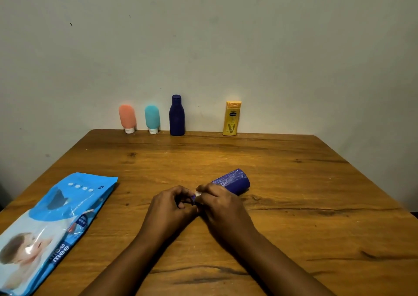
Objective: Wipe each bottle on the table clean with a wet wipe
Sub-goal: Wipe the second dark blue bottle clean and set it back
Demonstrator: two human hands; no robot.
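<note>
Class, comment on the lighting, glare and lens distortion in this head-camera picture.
Head view: dim, warm light, brightest mid-table; corners darken; glare on the wipes pack and on the purple bottle under both hands; wide-angle lens bows the table's edges; the far bottles look slightly soft.

A wooden table (294, 182) carries a wipes pack (52, 227) at its left and four upright bottles (176, 117) along its far edge.
</note>
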